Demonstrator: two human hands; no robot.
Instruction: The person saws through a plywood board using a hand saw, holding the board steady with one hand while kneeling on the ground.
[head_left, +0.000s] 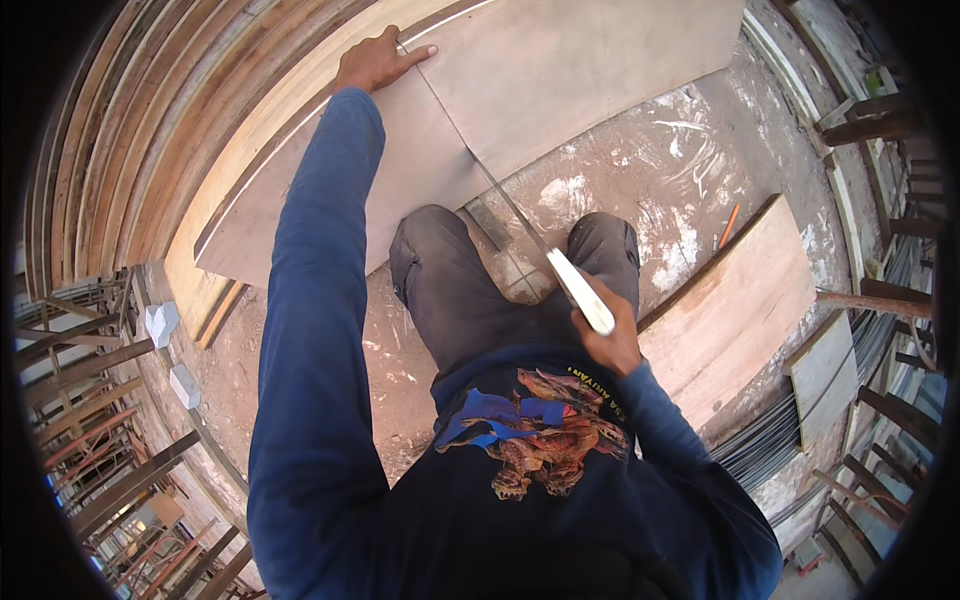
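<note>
My right hand [610, 335] is wrapped around the white handle of a handsaw [582, 293], close to my right thigh. The saw's thin blade points away and to the left, meeting the near edge of a large plywood sheet [590, 70]. From the blade, a dark straight line runs across the sheet toward my left hand; I cannot tell how much of it is cut. My left hand [375, 62] rests on the sheet near its far edge, thumb stretched out to the right beside the line, holding nothing. The sheet lies just beyond my knees.
Long stacked boards [130, 140] curve along the far left. At the right lie another plywood piece [750, 310], an orange pencil-like stick [728, 225] and a bundle of dark rods [765, 450]. Pale blocks [160, 322] sit at the left. White smears mark the dusty floor [660, 200].
</note>
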